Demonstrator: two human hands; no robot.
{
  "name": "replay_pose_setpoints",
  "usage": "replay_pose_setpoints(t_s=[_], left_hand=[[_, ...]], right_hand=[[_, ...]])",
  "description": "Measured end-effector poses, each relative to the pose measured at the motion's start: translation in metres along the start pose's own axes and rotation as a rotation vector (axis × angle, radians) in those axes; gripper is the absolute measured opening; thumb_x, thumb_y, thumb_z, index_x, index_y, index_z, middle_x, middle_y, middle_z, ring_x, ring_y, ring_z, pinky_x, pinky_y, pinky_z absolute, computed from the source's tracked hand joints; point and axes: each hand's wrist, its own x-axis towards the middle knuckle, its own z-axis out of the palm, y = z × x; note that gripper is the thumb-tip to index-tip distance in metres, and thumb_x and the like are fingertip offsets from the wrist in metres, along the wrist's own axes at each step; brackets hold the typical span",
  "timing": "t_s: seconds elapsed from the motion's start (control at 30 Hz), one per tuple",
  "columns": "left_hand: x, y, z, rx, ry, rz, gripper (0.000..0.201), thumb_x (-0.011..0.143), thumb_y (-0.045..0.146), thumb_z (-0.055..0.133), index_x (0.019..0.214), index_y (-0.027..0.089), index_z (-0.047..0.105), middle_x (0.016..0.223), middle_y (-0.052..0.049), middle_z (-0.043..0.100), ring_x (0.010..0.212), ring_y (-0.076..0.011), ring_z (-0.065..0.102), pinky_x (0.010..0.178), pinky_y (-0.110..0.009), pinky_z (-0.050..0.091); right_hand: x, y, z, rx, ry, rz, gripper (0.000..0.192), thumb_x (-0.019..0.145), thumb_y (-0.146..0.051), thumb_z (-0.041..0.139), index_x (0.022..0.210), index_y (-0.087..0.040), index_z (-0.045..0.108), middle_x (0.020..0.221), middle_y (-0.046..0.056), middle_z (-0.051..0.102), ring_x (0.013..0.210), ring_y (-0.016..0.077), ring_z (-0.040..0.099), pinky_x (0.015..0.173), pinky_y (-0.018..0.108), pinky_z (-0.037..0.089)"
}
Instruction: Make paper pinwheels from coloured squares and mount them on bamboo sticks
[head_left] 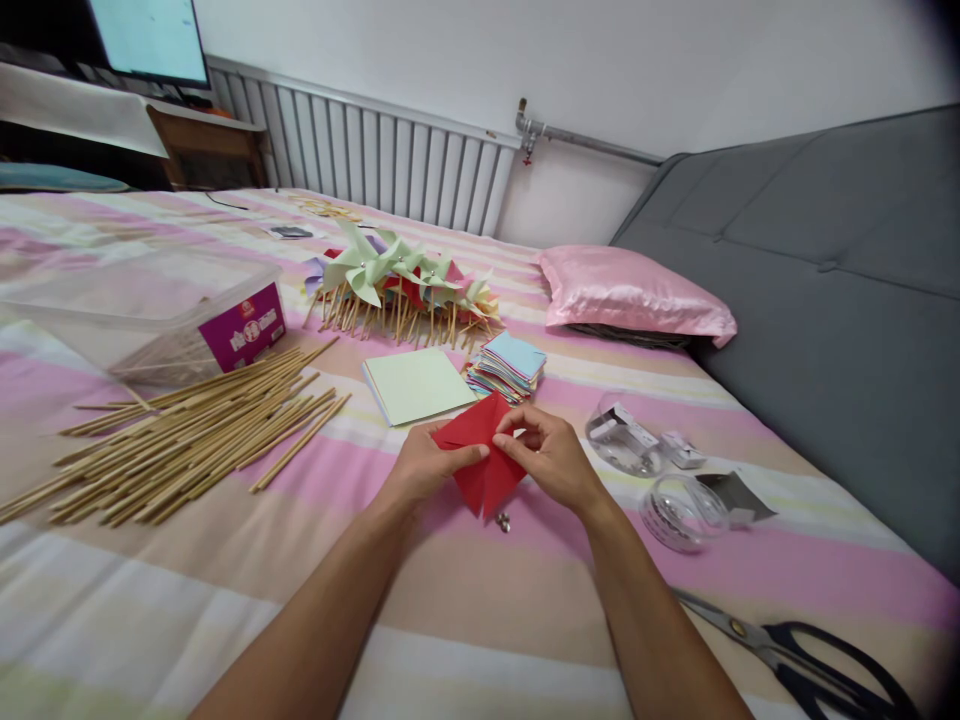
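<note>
A red paper square (pixel 478 478) with slits toward its middle is held up between both hands. My left hand (pixel 429 465) grips its left side, thumb lying across the front. With thumb and index finger together, my right hand (pixel 551 455) pinches the paper near its centre; whether a small pin is in that pinch I cannot make out. Just below the paper, a few small metal pieces (pixel 503 522) lie on the bedspread. Behind it are a pale green stack of paper sheets (pixel 416 385) and a pile of folded coloured papers (pixel 508 365).
Wooden sticks (pixel 202 440) lie at left beside a clear plastic box (pixel 172 320). Finished paper pinwheels (pixel 405 275) are heaped behind. Right are round clear containers (pixel 682 512), scissors (pixel 787 645) and a pink pillow (pixel 634 290). A grey headboard (pixel 840 300) borders the bed.
</note>
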Motion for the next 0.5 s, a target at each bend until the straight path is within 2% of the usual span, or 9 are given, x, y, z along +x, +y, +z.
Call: replay_pose_setpoints(t_s=[0.13, 0.3, 0.5], left_hand=[[0.0011, -0.0009, -0.0008, 0.011, 0.027, -0.018, 0.031, 0.051, 0.025, 0.082, 0.076, 0.011, 0.071, 0.075, -0.009, 0.071, 0.066, -0.0201, 0.062, 0.065, -0.033, 0.047], [0.0013, -0.0021, -0.0005, -0.002, 0.014, -0.001, 0.036, 0.051, 0.027, 0.082, 0.082, 0.012, 0.072, 0.078, -0.009, 0.072, 0.07, -0.0216, 0.063, 0.067, -0.035, 0.047], [0.001, 0.0002, 0.0013, -0.008, 0.036, -0.025, 0.035, 0.049, 0.026, 0.083, 0.079, 0.012, 0.072, 0.076, -0.008, 0.072, 0.067, -0.02, 0.062, 0.066, -0.032, 0.046]], right_hand=[[0.0001, -0.0003, -0.0003, -0.016, 0.0, -0.002, 0.009, 0.081, -0.029, 0.058, 0.08, -0.02, 0.059, 0.081, 0.001, 0.06, 0.059, 0.0106, 0.053, 0.052, 0.021, 0.042], [0.0002, -0.0021, -0.0006, -0.035, 0.0, -0.014, 0.008, 0.08, -0.027, 0.057, 0.079, -0.02, 0.059, 0.081, 0.001, 0.06, 0.06, 0.0107, 0.053, 0.052, 0.021, 0.042], [0.0, -0.0017, -0.0004, -0.045, -0.001, -0.02, 0.009, 0.08, -0.029, 0.057, 0.08, -0.02, 0.059, 0.081, 0.001, 0.06, 0.06, 0.0113, 0.054, 0.052, 0.021, 0.042]])
